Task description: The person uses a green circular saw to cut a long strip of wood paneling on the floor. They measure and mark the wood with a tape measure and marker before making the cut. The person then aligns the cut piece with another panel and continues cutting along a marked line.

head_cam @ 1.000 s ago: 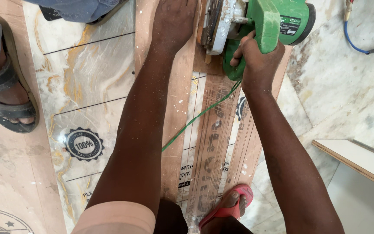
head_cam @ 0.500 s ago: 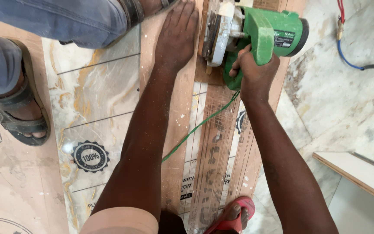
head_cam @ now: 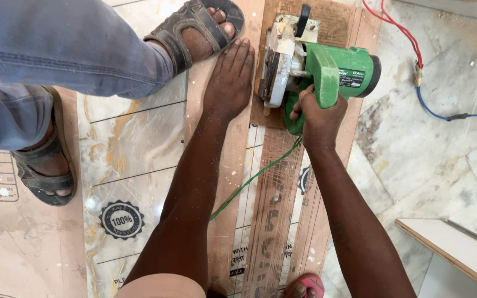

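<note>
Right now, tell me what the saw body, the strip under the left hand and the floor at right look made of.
Saw body: glossy green moulded plastic, guard bare grey metal. Strip under left hand: likely plywood or laminate board, matte brown, dusty. Floor: polished marble-like stone, veined grey-white. Right hand grips the saw handle.

Green circular saw (head_cam: 316, 66) (upright) on board (head_cam: 327, 165).

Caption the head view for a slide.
Right hand grips a green circular saw; left hand presses flat on the board.

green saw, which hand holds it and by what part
The right hand grips the green circular saw by its rear handle; the left hand lies flat on the wooden strip.
</note>
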